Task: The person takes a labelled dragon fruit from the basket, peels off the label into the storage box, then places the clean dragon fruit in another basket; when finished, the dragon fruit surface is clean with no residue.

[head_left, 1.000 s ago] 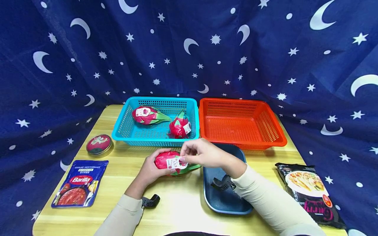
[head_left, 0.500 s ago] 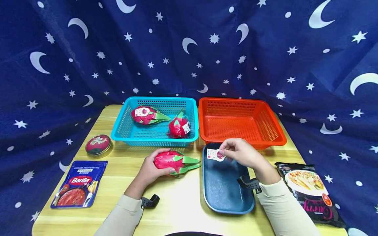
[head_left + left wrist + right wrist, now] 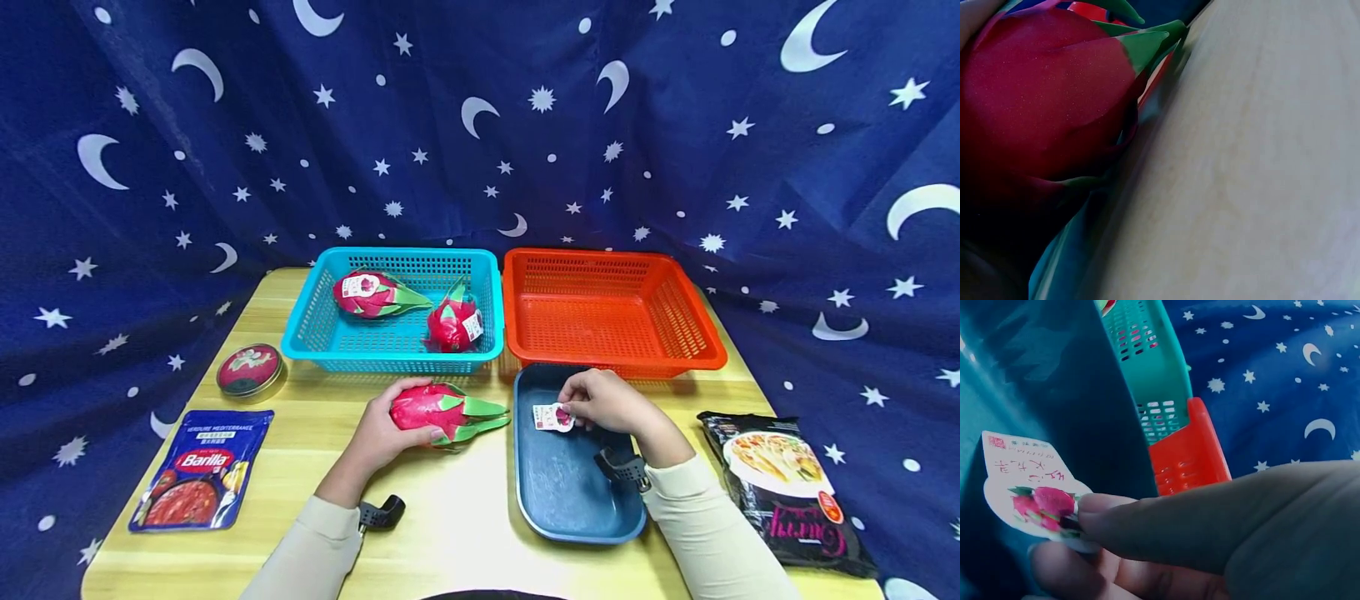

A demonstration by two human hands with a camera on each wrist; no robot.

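Note:
My left hand [image 3: 382, 429] grips a dragon fruit [image 3: 431, 410] from its left side, low over the table, its green leaf tips pointing right. In the left wrist view the dragon fruit [image 3: 1047, 94] fills the upper left, its red skin showing without a label. My right hand [image 3: 611, 408] pinches a white label sticker [image 3: 549, 417] over the dark blue tray [image 3: 555, 500]. Close up in the right wrist view, thumb and fingertips hold that sticker [image 3: 1038, 503] by its rounded end, which bears a dragon fruit picture.
Behind stand a turquoise basket [image 3: 382, 364] with two labelled dragon fruits and a red basket [image 3: 600, 333]. A round tin [image 3: 251, 371] and a blue sauce pouch [image 3: 202, 471] lie at left. A black food packet [image 3: 787, 492] lies at right.
My right hand has peeled the sticker off the dragon fruit, carried it right over the blue tray, then lowered it there. My left hand has kept its hold on the fruit.

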